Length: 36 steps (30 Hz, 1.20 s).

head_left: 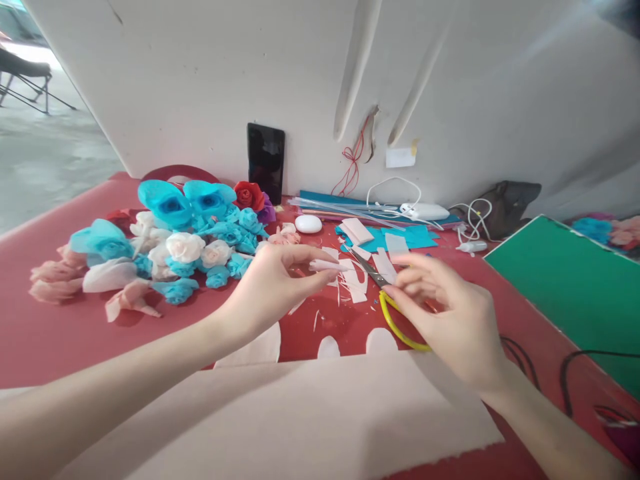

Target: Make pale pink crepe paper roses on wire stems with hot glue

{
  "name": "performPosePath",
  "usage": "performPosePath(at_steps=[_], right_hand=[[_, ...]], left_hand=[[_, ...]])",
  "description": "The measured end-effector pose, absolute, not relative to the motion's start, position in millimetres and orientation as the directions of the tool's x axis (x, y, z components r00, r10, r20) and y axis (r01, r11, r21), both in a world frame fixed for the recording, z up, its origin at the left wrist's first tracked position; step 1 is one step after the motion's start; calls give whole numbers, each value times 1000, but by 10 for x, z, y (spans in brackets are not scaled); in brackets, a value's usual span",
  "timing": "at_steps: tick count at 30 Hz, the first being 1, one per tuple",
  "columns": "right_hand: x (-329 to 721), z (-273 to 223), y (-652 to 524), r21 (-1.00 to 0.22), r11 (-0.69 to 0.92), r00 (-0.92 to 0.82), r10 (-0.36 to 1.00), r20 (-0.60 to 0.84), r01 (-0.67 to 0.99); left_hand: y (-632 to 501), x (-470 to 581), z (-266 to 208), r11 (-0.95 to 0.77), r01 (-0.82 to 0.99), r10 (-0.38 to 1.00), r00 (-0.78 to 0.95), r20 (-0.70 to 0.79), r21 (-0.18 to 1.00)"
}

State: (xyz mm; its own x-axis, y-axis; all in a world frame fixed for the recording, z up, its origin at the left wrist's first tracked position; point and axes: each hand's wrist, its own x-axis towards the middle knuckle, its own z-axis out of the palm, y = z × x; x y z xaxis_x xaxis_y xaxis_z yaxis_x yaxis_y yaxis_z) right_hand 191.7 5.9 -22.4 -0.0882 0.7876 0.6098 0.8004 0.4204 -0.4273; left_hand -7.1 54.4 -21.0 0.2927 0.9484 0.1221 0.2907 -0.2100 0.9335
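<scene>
My left hand (287, 273) pinches a small rolled piece of pale pink fabric or crepe paper (324, 266) between thumb and fingers. From its tip a thin thread (367, 271) stretches across to my right hand (447, 307), whose thumb and fingers are closed together at the thread's other end. Scissors with yellow handles (395, 323) lie on the table below my right hand, which hides part of them. Around their blades are pale cut scraps (356, 283). Rounded pale petal shapes (383, 341) lie nearer me, beside a large pale sheet (300, 420).
Blue, white and pink handmade flowers (185, 247) pile up at left on the red table (30, 320). A black phone (266, 160) leans against the grey wall. Behind the scraps are a white oval case (309, 224), blue sheets (415, 237) and a white glue gun (425, 211). A green board (565, 287) stands right.
</scene>
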Motion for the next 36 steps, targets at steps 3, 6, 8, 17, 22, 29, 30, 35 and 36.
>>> performPosePath(at_steps=[3,6,8,17,22,29,30,35,36], right_hand=[[1906,-197,42,-385,476,-142,754,642,791],[1914,-181,43,-340,527,-207,728,653,779],[1922,-177,50,-320,551,-238,715,658,771],[1866,-153,26,-340,665,-441,717,540,665],[1862,-160,-27,-428,662,-450,741,498,615],[1881,-162,-51,-374,662,-402,717,569,650],[1887,-163,-57,-366,661,-391,711,584,655],[1910,-160,-88,-337,687,-397,676,621,644],[1910,-155,-94,-335,698,-408,668,622,633]], left_hand=[[492,-55,-180,-272,317,939,294,178,909],[454,-53,-176,-424,362,891,332,311,830],[447,-59,-198,-515,387,847,369,383,765],[337,-25,-227,-654,293,723,512,464,697],[287,-9,-231,-668,250,694,549,466,701],[256,-7,-180,-503,252,803,491,338,827],[247,-5,-160,-483,227,809,486,332,846],[201,-7,-94,-516,135,769,507,389,846],[190,-8,-90,-539,131,759,504,412,832]])
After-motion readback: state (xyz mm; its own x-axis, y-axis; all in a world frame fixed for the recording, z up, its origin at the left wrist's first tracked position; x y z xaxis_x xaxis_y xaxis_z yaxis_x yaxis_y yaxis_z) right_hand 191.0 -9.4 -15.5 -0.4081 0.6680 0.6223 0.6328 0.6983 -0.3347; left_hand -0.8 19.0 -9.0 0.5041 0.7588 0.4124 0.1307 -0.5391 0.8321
